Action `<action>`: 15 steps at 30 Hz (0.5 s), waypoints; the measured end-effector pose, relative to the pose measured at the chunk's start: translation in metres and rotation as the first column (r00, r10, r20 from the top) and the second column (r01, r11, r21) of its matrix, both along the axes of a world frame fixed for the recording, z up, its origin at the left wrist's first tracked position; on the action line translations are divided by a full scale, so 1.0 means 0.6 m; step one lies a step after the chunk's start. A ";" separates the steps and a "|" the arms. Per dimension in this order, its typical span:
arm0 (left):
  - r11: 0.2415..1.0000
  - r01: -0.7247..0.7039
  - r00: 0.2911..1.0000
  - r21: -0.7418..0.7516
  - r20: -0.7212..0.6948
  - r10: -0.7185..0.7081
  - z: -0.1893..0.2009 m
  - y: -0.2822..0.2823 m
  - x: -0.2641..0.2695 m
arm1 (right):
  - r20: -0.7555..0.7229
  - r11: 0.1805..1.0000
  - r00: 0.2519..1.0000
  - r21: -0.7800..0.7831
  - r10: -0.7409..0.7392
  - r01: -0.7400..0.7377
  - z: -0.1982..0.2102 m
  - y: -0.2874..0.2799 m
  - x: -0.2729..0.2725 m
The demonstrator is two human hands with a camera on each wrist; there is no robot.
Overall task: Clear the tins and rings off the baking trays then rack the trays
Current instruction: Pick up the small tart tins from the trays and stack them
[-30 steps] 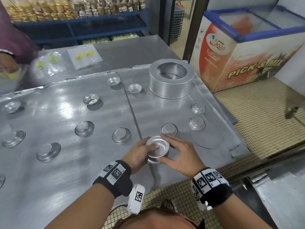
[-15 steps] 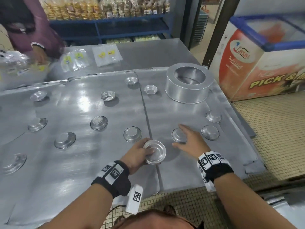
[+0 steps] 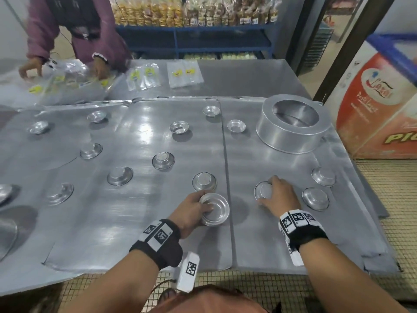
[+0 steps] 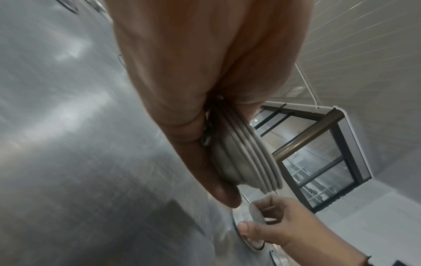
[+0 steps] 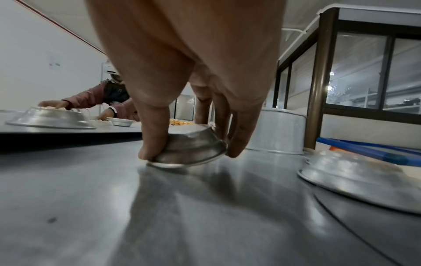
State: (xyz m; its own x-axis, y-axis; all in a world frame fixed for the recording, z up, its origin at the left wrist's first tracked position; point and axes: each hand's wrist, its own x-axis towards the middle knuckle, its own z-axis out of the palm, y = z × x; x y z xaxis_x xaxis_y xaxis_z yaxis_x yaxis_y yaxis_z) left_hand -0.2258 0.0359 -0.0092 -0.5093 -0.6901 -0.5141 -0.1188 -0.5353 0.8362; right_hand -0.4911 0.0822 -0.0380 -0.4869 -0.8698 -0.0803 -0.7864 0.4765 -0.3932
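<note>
Thin aluminium tin [image 5: 190, 145]: upside down on the right-hand baking tray [image 3: 270, 240], one edge tipped up off the metal.
Right hand [image 3: 278, 195]: thumb and fingers pinch that tin by its sloped sides, low against the tray.
Left hand [image 3: 191, 211]: fingers curled under a nested stack of tins [image 4: 248, 160], thumb over the rim, held just above the seam between the two trays.
Slip risk: the tin's wall looks smooth and flared, so to my eye a light pinch could let it squirt out and skate across the tray.
Stack risk: several loose tins in one hand; adding another off-centre might tilt the pile and spill it.
Knock risk: two more upturned tins [image 3: 316, 198] sit just beside the right hand.
Hard to see: how many tins are in the stack; the head view shows only the top one.
Cut off: the left tray [image 3: 94, 233] runs out of frame.
Further out: a tall ring [image 3: 293, 123] stands at the far right corner.
</note>
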 end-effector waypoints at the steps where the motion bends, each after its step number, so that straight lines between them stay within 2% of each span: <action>1: 1.000 -0.011 1.000 0.003 0.006 0.011 -0.001 0.000 0.002 | 0.026 0.998 1.000 -0.056 0.010 -0.008 0.009 -0.002 0.009; 4: 0.999 -0.041 0.999 0.018 0.005 0.041 -0.002 -0.002 0.007 | 0.185 0.966 0.980 -0.257 0.073 -0.024 0.036 -0.010 0.044; 8: 0.992 -0.110 0.993 0.066 -0.043 0.113 0.003 -0.006 0.014 | 0.304 0.869 0.912 -0.484 0.274 -0.099 0.073 -0.018 0.108; 12: 0.990 -0.081 0.994 0.112 -0.069 0.089 0.004 -0.016 0.027 | 0.371 0.809 0.836 -0.572 0.404 -0.137 0.097 -0.014 0.167; 15: 0.988 -0.062 0.993 0.138 -0.092 0.075 0.006 -0.022 0.037 | 0.429 0.801 0.786 -0.583 0.445 -0.135 0.095 -0.010 0.195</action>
